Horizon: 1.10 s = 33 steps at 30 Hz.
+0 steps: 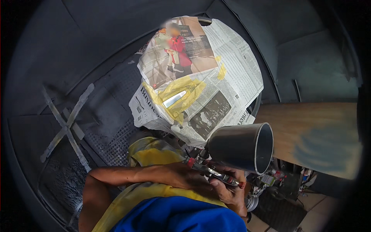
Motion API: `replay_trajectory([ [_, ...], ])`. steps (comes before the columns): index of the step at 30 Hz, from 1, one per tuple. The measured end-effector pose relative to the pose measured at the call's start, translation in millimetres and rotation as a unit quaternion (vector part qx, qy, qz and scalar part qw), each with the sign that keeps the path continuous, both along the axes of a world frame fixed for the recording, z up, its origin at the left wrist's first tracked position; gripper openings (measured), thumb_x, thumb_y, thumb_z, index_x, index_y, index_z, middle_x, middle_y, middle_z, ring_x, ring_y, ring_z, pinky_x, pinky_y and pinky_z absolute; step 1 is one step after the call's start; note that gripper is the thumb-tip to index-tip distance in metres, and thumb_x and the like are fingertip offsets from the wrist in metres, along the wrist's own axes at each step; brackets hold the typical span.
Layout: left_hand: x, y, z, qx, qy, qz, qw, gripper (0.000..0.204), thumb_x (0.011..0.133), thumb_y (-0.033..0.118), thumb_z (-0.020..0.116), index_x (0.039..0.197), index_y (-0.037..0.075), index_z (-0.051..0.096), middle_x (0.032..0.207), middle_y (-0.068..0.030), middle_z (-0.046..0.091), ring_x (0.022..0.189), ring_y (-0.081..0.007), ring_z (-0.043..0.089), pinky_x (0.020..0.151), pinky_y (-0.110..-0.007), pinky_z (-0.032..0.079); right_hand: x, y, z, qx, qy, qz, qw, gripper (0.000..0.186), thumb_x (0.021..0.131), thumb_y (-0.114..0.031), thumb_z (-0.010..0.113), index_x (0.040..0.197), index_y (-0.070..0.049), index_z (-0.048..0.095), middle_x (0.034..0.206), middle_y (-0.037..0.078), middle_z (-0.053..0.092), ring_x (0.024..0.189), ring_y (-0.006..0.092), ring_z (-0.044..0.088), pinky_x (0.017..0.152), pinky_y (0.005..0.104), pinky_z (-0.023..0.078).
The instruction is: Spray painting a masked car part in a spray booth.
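My right hand (232,191) is closed round a metal spray gun (210,170) with red-ringed fittings, its thumb lying along the body. On top of the gun, a large dark grey paint cup (235,145) tilts over, its round rim to the right. My left hand (191,176) reaches across to the gun, touching or right beside it; its fingers are hidden. Beyond both hands stands a rounded piece wrapped in newspaper (239,65). Yellow masking tape (193,87) frames a narrow, pale, shiny strip (174,99) left uncovered in the paper.
Dark grey sheeting or walls (46,46) surround the work. At the left, two pale strips (67,125) cross in an X. A wooden board (309,131) with a grey-blue smear stands at the right, above a cluttered floor (282,189) with bottles and a dark mat.
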<state>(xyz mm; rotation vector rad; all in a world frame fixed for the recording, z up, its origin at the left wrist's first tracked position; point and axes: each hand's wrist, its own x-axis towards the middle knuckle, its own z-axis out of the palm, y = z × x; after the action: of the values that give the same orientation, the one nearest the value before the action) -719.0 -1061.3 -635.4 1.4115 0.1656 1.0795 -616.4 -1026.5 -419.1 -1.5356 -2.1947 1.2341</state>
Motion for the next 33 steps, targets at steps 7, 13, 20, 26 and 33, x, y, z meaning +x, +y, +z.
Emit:
replay_trajectory([
  [7,-76,45,19,0.072,-0.113,0.174,0.976,0.031,0.100,0.023,0.067,0.130,0.013,0.065,0.113,-0.0175,0.069,0.091,-0.0325,0.068,0.075,-0.040,0.054,-55,8,-18,-0.015,0.066,-0.135,0.989,0.045,0.089,-0.018,0.082,0.123,0.007,0.067,0.119,0.019,0.072,0.111,0.0249,0.069,0.098,0.0333,0.052],
  [13,-64,72,19,-0.013,-0.121,0.138,0.983,0.031,0.093,0.014,0.075,0.122,0.010,0.068,0.090,-0.0168,0.072,0.075,-0.0374,0.070,0.067,-0.043,0.054,-55,32,-30,0.041,0.041,-0.153,0.987,0.046,0.092,-0.029,0.078,0.123,0.003,0.068,0.116,0.018,0.074,0.110,0.0307,0.069,0.099,0.0392,0.050],
  [20,-23,116,6,-0.048,-0.068,0.084,0.993,0.020,0.097,0.010,0.067,0.116,0.002,0.068,0.098,-0.0158,0.073,0.087,-0.0316,0.073,0.079,-0.042,0.056,-14,71,-45,0.111,-0.003,-0.192,0.975,0.039,0.093,-0.019,0.079,0.117,0.005,0.060,0.107,0.019,0.074,0.095,0.0261,0.071,0.084,0.0358,0.054],
  [26,31,156,1,-0.315,0.012,-0.039,0.948,0.035,0.111,0.023,0.050,0.120,-0.005,0.068,0.100,-0.0095,0.074,0.094,-0.0124,0.069,0.085,-0.029,0.056,62,108,-47,0.059,-0.004,-0.239,0.969,0.036,0.093,-0.015,0.077,0.119,0.003,0.061,0.106,0.018,0.074,0.092,0.0237,0.072,0.081,0.0327,0.054],
  [33,54,172,-8,-0.443,-0.005,-0.036,0.896,0.048,0.114,0.029,0.037,0.105,-0.008,0.067,0.101,-0.0144,0.073,0.091,-0.0184,0.071,0.084,-0.032,0.058,93,135,-52,0.094,0.020,-0.171,0.981,0.042,0.091,-0.013,0.078,0.127,0.003,0.062,0.109,0.018,0.072,0.097,0.0261,0.073,0.083,0.0345,0.055],
])
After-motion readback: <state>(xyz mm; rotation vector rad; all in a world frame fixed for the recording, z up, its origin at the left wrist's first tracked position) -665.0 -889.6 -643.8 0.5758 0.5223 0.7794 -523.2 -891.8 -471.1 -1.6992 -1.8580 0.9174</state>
